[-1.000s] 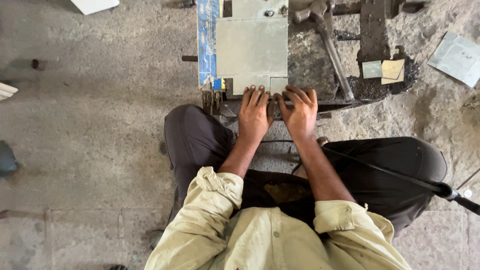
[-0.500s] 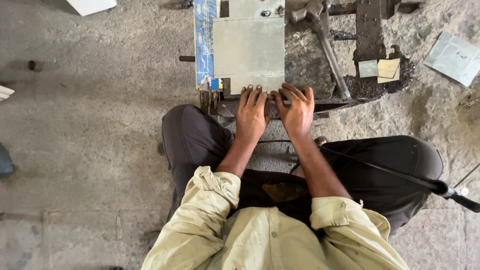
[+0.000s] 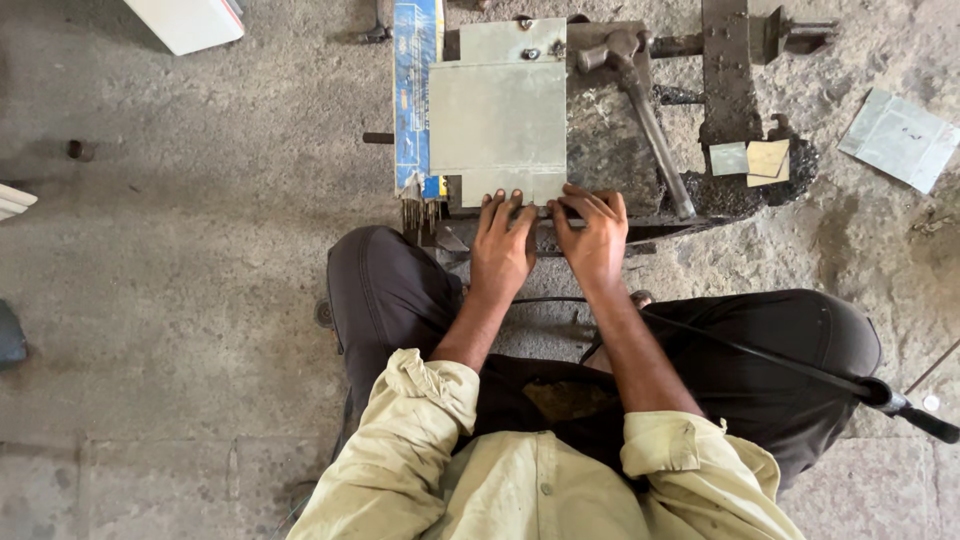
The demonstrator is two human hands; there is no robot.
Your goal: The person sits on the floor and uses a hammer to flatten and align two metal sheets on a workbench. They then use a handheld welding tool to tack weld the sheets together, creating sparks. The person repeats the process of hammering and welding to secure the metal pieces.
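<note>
From up here I cannot see what sits under my fingertips; both hands rest on the near edge of the grey sheet-metal piece (image 3: 497, 118), and the dark bench edge (image 3: 640, 226) below it hides whatever they press. My left hand (image 3: 503, 245) lies flat, fingers spread and pointing away from me, tips on the notched near edge of the sheet; my right hand (image 3: 592, 238) lies just beside it, fingers bent and angled toward the left, touching the same edge; whether either one pinches anything I cannot tell. The sheet is a dull, flat rectangle with a crease across it and bolts at the far end, where the frame cuts it off. A blue printed strip (image 3: 415, 95) runs along its left side, creased and glossy; its top is cropped too. To the right, a hammer (image 3: 640, 100) with a long grey handle lies on the pitted, rusty surface, and two small square offcuts (image 3: 750, 160) sit by a heap of black grit. The concrete floor (image 3: 180, 250) is rough and stained; a black cable (image 3: 780, 365) crosses my right thigh.
</note>
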